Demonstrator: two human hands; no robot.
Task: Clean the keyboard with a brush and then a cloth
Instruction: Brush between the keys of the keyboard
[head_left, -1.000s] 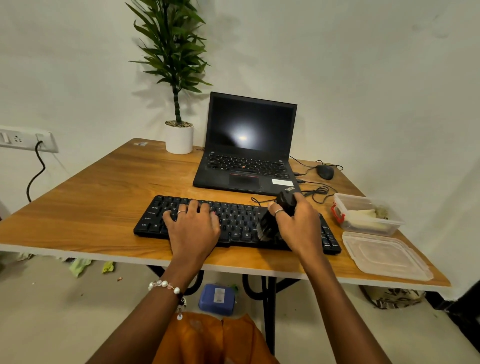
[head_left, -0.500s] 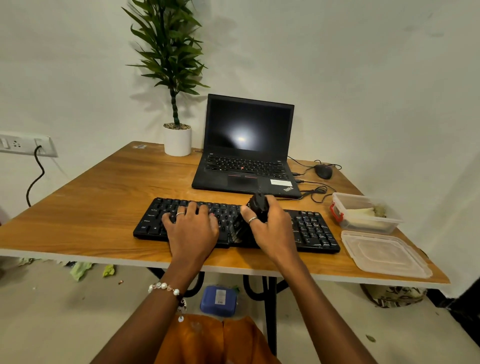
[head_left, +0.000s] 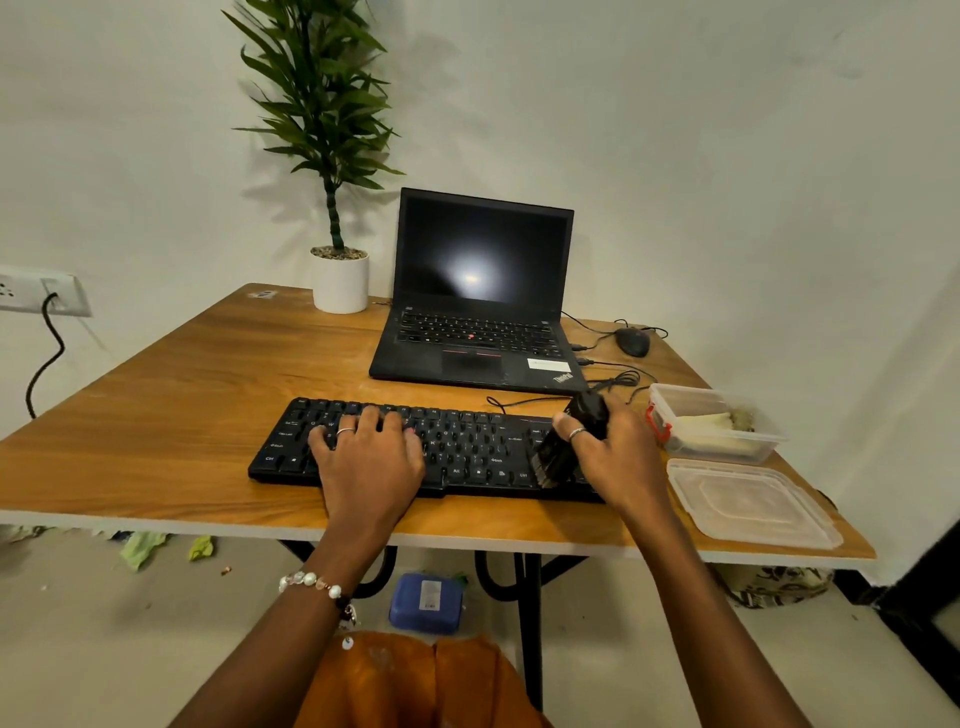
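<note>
Landmark: the flat black plastic keyboard (head_left: 415, 447), lying lengthwise close to the near edge of the wooden table (head_left: 156, 395). Left of the keyboard a wide stretch of bare tabletop is running out to the left edge. Behind the keyboard's left end, a leafy green plant in a white round pot (head_left: 340, 280) is standing near the far edge. The left hand (head_left: 366, 457) is lying flat on the left-centre keys, fingers spread and relaxed, gripping nothing, pressing the keyboard down. Just behind the keyboard's middle an open black laptop (head_left: 475, 322) is sitting, a narrow strip of wood between them. The right hand (head_left: 615, 457) is curling round a chunky black brush (head_left: 569, 441), grasping it, bristles touching the keyboard's right end. Behind the right end, black cables and a black mouse (head_left: 632, 341) are lying. Right of the keyboard, an open clear plastic box with a red clip (head_left: 711, 428) is holding pale material, possibly the cloth, cannot tell. In front of it, its clear flat lid (head_left: 750, 501) is reaching the table's right edge, leaving little room on that side.
</note>
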